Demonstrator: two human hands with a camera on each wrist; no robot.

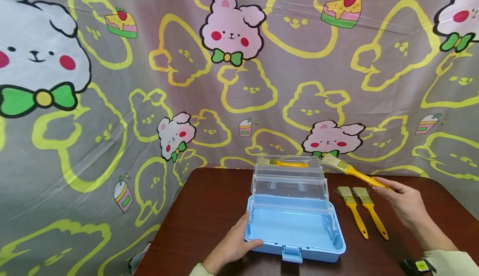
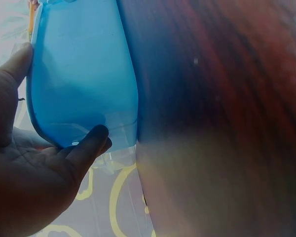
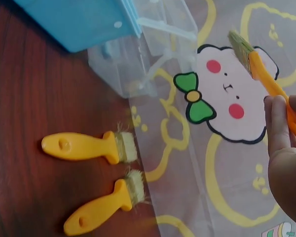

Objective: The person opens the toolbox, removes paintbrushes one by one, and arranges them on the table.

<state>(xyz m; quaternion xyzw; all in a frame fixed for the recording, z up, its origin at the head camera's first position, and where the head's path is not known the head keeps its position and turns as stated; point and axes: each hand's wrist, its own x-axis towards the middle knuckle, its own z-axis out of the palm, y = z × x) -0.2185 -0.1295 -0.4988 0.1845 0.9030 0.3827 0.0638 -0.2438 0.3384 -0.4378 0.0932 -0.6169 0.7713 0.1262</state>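
A light blue plastic storage box [image 1: 284,251] stands on the table with its clear upper trays [image 1: 290,186] folded up and back. My left hand [image 1: 233,240] holds the box's front left corner, fingers along the side and thumb at the front. In my right hand [image 1: 406,201] is a paintbrush [image 1: 364,178] by its yellow handle, raised at the box's right with bristles pointing up and left. Two more paintbrushes, one left [image 1: 358,218] and one right [image 1: 376,219], lie side by side on the table. Another paintbrush [image 1: 292,164] lies in the topmost clear tray.
The dark reddish wooden table [image 1: 213,201] ends at a hanging cloth [image 1: 277,118] printed with rabbits, which rises behind and to the left. A latch [image 1: 292,254] hangs open at the front of the box. Below the right wrist sits a dark object [image 1: 415,266].
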